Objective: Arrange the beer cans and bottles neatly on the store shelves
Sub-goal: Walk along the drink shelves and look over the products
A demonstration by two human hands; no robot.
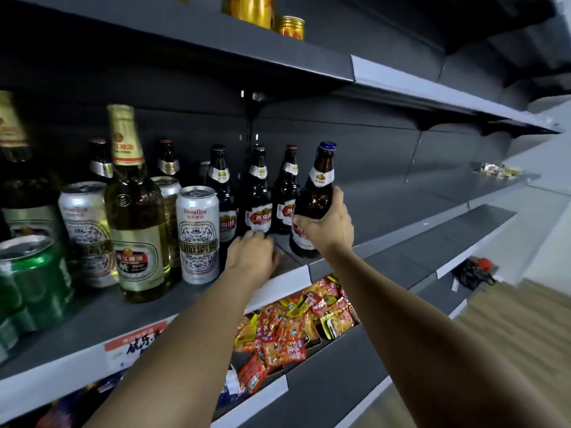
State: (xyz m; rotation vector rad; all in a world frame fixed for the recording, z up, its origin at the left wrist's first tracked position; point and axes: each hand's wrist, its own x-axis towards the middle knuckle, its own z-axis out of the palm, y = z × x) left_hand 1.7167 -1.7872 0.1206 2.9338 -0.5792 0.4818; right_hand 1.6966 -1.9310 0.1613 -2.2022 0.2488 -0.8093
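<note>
Reaching over a bin of red snack packets point(287, 332), the right hand point(327, 225) grips a brown bottle point(315, 199) by its lower body, tilted just above the grey shelf point(386, 223). The left hand point(251, 253) rests with loose fingers at the base of another brown bottle point(258, 196). Further left stand a silver can point(199, 234) and a tall green bottle point(136, 211).

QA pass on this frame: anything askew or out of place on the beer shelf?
Yes. The blue-capped bottle is tilted, gripped by the right hand above the shelf edge. The tall green bottle stands among the cans, apart from the brown bottles.
</note>
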